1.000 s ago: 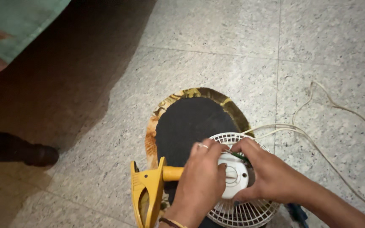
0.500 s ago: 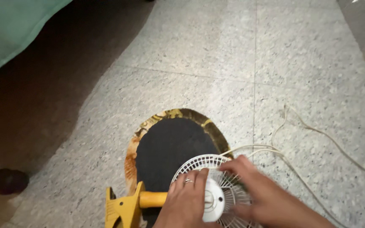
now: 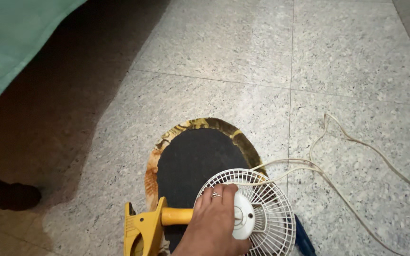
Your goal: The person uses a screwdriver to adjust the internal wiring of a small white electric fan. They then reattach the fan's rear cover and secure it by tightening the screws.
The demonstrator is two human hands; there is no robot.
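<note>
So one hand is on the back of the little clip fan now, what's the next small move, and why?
Probably bring the other hand in to steady the yellow clamp. Only the left hand shows, spread over the white motor housing behind the grille, so one hand alone steadies the fan above the oval mat. The white cord trails loose on the floor.

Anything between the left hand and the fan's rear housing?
Nothing visible. The left hand lies directly on the small white wire-grille clamp fan, its fingers over the white round rear housing. The white cord trails away to the right across the speckled floor.
</note>
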